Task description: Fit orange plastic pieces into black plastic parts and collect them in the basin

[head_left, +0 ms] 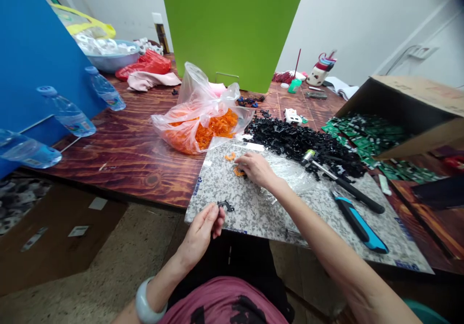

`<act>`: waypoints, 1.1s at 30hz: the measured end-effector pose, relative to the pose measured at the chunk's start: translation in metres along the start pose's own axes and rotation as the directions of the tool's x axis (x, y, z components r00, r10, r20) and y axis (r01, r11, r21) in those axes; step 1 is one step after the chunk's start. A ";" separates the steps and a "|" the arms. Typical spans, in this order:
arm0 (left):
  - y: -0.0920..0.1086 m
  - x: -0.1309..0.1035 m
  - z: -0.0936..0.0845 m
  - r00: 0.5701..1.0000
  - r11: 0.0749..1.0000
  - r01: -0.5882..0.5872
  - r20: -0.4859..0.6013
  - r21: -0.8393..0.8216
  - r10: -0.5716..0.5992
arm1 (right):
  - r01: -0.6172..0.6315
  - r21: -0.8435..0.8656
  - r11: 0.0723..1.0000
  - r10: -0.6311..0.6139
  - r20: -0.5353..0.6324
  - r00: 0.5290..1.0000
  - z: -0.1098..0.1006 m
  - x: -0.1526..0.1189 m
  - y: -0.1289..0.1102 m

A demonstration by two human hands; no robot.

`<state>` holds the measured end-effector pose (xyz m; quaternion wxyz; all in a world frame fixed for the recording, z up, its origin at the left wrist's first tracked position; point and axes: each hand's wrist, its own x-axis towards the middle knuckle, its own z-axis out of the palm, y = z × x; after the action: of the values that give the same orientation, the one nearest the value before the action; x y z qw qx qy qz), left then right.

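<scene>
- One left hand [205,225], thumb and fingers pinched on a small black part [227,206], near the front edge of a speckled grey board [210,184]; pale bracelet [145,302] at the wrist.
- One right hand [256,169], fingers bent down to a small orange piece [238,172] on the board; firm grip or mere touch, impossible to tell.
- One more orange piece [229,157], loose on the board just beyond the right fingertips.
- One heap of clear plastic strips [293,173], beside the right hand.
- One large pile of black parts [290,140], along the far side of the board.
- One hammer [350,188] and one blue-and-black tool [362,225], side by side at right.
- One clear plastic bag [195,80] of orange pieces, on the wooden table [126,150].
- One cardboard box [420,94], on its side, with green circuit boards [369,135] spilling from its mouth.
- Three water bottles [67,111], by the blue panel [32,34].
</scene>
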<state>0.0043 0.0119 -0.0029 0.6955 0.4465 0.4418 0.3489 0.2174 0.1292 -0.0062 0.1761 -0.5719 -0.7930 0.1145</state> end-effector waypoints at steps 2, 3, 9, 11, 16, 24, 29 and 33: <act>0.000 0.000 -0.001 1.000 1.000 0.001 -0.001 -0.028 -0.001 | 0.033 -0.025 0.999 -0.032 0.037 0.999 0.001 0.003 0.000; 0.000 0.001 -0.001 1.000 0.999 0.002 -0.002 -0.042 -0.002 | 0.044 -0.033 0.998 -0.042 0.047 0.998 0.001 0.004 0.000; 0.001 0.002 0.000 0.999 0.995 0.008 -0.039 -0.100 -0.012 | 0.049 -0.006 0.999 -0.049 0.015 0.999 -0.006 -0.001 -0.004; 0.001 0.002 -0.001 0.999 0.995 0.001 -0.047 -0.104 -0.006 | 0.040 0.034 0.999 -0.039 -0.029 0.999 -0.010 -0.011 -0.011; -0.002 0.006 -0.003 0.998 0.994 -0.059 -0.041 -0.093 0.055 | 0.019 0.269 0.963 0.026 -0.164 0.986 -0.014 -0.050 -0.044; 0.000 0.008 -0.002 0.996 0.995 -0.084 -0.024 -0.056 0.083 | -0.095 0.364 0.927 0.164 -0.163 0.973 0.011 -0.081 -0.061; -0.001 0.008 -0.003 0.999 0.991 -0.033 -0.042 -0.131 0.028 | -0.147 0.137 0.980 0.166 -0.138 0.976 0.017 -0.084 -0.054; -0.001 0.008 -0.002 0.999 0.986 -0.027 -0.039 -0.165 0.020 | -0.169 0.071 0.983 0.176 -0.120 0.977 0.016 -0.083 -0.057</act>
<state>0.0058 0.0188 -0.0065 0.7176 0.3859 0.4190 0.4008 0.1845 0.0322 -0.0114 0.2325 -0.6390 -0.7239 0.1169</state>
